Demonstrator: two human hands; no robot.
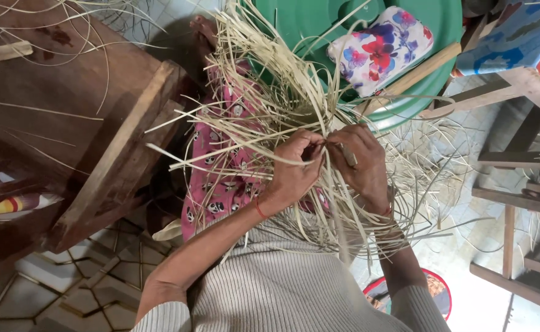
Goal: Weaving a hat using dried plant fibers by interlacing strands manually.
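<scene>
Both hands are buried in a big tangle of pale straw strips (270, 104) sitting on the lap, right over the pink patterned trousers (221, 178). The left hand (291, 169) is curled nearly closed, thumb and fingers pinching a few strips just in front of the chest. The right hand (361, 163) is closed too, gripping strips along with what looks like a short flat sliver, hard to tell exactly what.

Progress-wise, my guess is it's early or midway: near the hands the strips look crossed and bunched together, but most of them fan out loose toward the far side and off to the right, so plenty is left unworked. Can't see any finished woven section clearly.

Around it: a green plastic basin (430, 37) at the far side with a flowered cushion (380, 49) and a wooden stick (414, 77) lying on it, a dark wooden bench (98, 123) on the left, wooden frame pieces (516, 160) on the right, tiled floor (67, 289) below. Loose strips sprawl everywhere, and those stray ends crossing the hands look like the main nuisance.
</scene>
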